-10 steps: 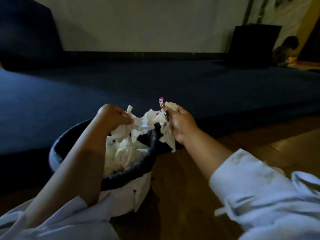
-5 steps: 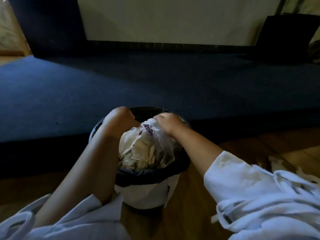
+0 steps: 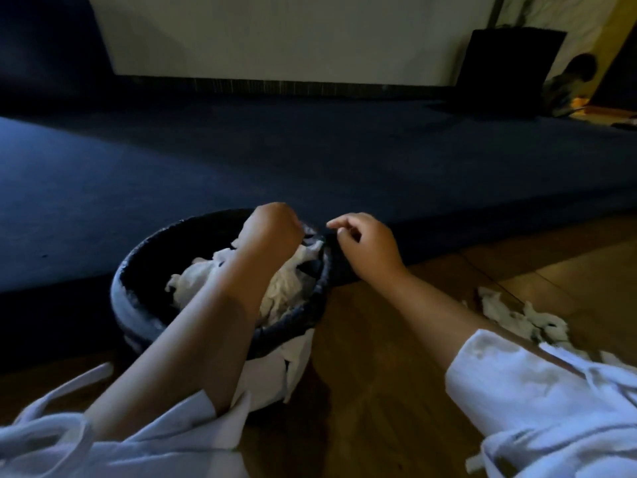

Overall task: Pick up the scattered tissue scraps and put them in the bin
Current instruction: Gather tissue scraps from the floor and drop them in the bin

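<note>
Bin (image 3: 155, 267) heaped; floor scraps (image 3: 517, 313) waiting
Grip of your left hand (image 3: 272, 229) hidden, can't tell; right hand (image 3: 368, 246) loose, empty; lifting out may drag tissue (image 3: 196, 281) over the rim.

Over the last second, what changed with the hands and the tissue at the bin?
The tissue wad, held above the rim by both hands, went down into the bin. The right hand let go and drew back to the right of the rim, empty. The left hand stayed on the wad, fist curled; its grip is hidden. The bin stayed at the blue mat's edge.
</note>
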Available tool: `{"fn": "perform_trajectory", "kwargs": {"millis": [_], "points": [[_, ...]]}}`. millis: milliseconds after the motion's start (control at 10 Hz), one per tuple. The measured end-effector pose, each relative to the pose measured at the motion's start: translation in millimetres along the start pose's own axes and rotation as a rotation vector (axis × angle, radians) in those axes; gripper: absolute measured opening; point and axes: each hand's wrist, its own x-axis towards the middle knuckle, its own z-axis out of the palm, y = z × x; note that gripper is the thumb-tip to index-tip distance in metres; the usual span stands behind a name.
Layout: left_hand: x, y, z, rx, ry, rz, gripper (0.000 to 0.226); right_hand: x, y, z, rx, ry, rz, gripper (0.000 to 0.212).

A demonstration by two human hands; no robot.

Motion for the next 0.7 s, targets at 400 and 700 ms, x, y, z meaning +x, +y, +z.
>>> {"fn": "perform_trajectory", "kwargs": {"millis": [400, 700], "points": [[-67.3, 144.6, 153.9, 0.205, -0.426, 0.373, 0.022, -94.0, 133.1, -138.5, -0.053, 0.110, 0.386, 0.020], [-135.5, 218.0, 273.1, 0.121, -0.678, 0.436, 0.028, -216.6, 229.6, -222.7, -0.049, 0.221, 0.658, 0.019]]}}
